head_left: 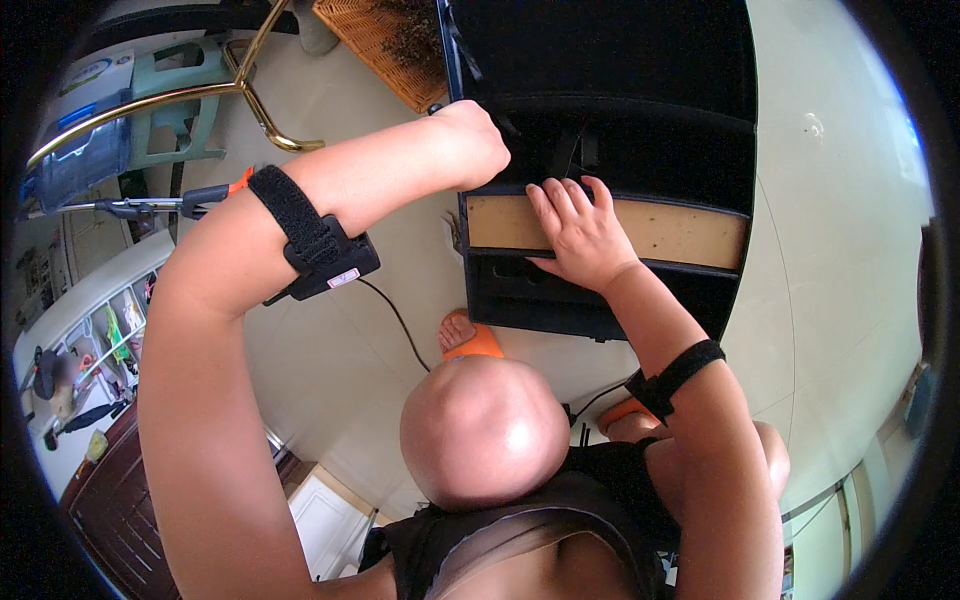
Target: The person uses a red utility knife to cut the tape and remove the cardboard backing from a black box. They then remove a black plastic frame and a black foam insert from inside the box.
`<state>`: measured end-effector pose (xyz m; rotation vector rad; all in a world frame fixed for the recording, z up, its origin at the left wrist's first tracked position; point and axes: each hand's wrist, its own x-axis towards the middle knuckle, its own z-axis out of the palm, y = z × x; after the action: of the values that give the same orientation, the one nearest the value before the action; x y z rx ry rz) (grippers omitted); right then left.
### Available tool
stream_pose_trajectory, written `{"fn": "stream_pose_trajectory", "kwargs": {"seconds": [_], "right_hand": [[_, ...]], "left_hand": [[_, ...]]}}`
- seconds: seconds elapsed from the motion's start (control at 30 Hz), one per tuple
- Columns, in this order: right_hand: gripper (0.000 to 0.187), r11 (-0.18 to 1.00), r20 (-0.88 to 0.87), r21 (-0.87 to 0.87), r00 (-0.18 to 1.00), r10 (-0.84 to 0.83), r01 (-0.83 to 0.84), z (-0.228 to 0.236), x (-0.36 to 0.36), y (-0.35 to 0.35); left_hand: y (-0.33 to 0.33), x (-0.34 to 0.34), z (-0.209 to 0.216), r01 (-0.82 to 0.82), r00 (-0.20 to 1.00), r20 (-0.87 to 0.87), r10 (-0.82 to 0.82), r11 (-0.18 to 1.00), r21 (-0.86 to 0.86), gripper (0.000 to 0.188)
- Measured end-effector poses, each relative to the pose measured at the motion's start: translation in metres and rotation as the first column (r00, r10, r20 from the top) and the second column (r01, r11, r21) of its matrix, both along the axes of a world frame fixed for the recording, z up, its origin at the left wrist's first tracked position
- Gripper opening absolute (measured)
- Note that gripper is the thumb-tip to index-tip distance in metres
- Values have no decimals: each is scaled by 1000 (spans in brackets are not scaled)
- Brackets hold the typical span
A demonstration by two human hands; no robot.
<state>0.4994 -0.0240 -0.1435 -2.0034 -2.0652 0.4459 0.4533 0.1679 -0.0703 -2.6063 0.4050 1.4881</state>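
A black box-like case (600,60) stands before me, with dark compartments and a tan panel (690,232) running across its near part. My right hand (583,232) lies over this panel, fingertips hooked at its far edge and thumb at its near edge. At the left side of the case, my left hand (470,145) is closed, back of the hand upward. Its fingers are hidden underneath, so what they hold cannot be made out. A narrow dark strip (572,150) stands up inside the case, just beyond my right hand.
A wicker basket (385,45) sits beyond my left hand. Farther left are a gold metal frame (245,85), a pale green stool (180,130) and a white tray (130,300) of small items. A black cable (398,320) hangs near my orange slipper (472,343).
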Motion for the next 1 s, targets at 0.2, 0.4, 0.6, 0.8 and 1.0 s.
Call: {"fn": "stream_pose_trajectory", "kwargs": {"seconds": [0.2, 0.4, 0.6, 0.8, 1.0], "right_hand": [[82, 1000, 15, 8, 1000, 4, -4, 2, -1, 1], [82, 1000, 8, 23, 1000, 2, -2, 1, 0, 1], [82, 999, 4, 41, 1000, -5, 5, -2, -1, 0], [82, 1000, 9, 21, 1000, 7, -7, 0, -1, 0], [82, 1000, 22, 14, 1000, 0, 0, 2, 0, 1]], "left_hand": [[1, -1, 3, -18, 1000, 6, 18, 1000, 3, 13], [3, -1, 7, -23, 1000, 10, 23, 1000, 7, 12], [2, 1, 18, -28, 1000, -5, 28, 999, 25, 11], [13, 2, 50, -70, 993, -84, 80, 991, 115, 12], [29, 2, 68, -203, 977, 92, 193, 971, 125, 15]]}}
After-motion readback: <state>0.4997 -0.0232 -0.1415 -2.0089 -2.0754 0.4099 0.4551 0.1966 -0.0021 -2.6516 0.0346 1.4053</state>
